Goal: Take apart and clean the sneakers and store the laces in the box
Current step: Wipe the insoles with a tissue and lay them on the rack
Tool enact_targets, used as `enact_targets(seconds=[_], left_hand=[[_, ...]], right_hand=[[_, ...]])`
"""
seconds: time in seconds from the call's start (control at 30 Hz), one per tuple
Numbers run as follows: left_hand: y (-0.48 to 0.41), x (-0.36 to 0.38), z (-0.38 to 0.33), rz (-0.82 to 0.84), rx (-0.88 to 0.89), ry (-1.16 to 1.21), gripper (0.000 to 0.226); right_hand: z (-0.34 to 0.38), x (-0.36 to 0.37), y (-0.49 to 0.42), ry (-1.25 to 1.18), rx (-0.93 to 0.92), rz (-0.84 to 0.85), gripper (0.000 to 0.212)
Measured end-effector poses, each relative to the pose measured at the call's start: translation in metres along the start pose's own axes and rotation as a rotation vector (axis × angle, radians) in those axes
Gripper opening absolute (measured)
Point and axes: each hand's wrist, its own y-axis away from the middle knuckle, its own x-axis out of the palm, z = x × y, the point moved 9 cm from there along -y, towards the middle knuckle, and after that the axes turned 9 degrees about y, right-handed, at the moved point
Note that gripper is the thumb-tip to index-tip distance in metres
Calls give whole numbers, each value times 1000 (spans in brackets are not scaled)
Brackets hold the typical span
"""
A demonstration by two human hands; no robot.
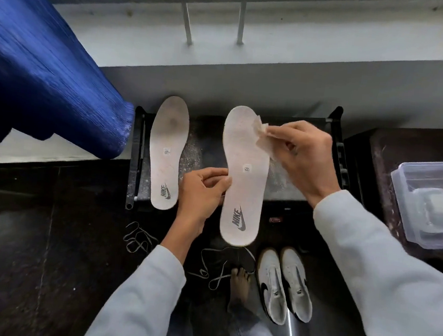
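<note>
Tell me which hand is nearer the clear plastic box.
Right. The right hand, pinching a wipe at the toe end of the insole, sits between that insole and the box. The left hand grips the insole's opposite edge, farther away.
</note>
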Motion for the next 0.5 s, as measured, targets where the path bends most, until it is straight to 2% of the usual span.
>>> enact_targets(seconds=[0.07, 0.17, 0.27, 0.37, 0.43, 0.5], left_hand=[[5, 3, 1, -3, 11, 9, 18], [11, 6, 4, -1, 26, 34, 15], [18, 7, 9, 19, 27, 16, 22], [24, 5, 14, 17, 38, -1, 20], [25, 1, 18, 0, 39, -18, 20], [24, -2, 22, -3, 37, -33, 20]], right_hand=[[31, -15, 24, -44, -117, 32, 16], [77, -2, 86, -83, -407, 339, 26], [62, 18, 100, -1, -519, 460, 26], [23, 27, 65, 68, -392, 383, 22], [-2, 17, 34, 106, -250, 239, 17], [-13, -4, 19, 101, -117, 82, 24]])
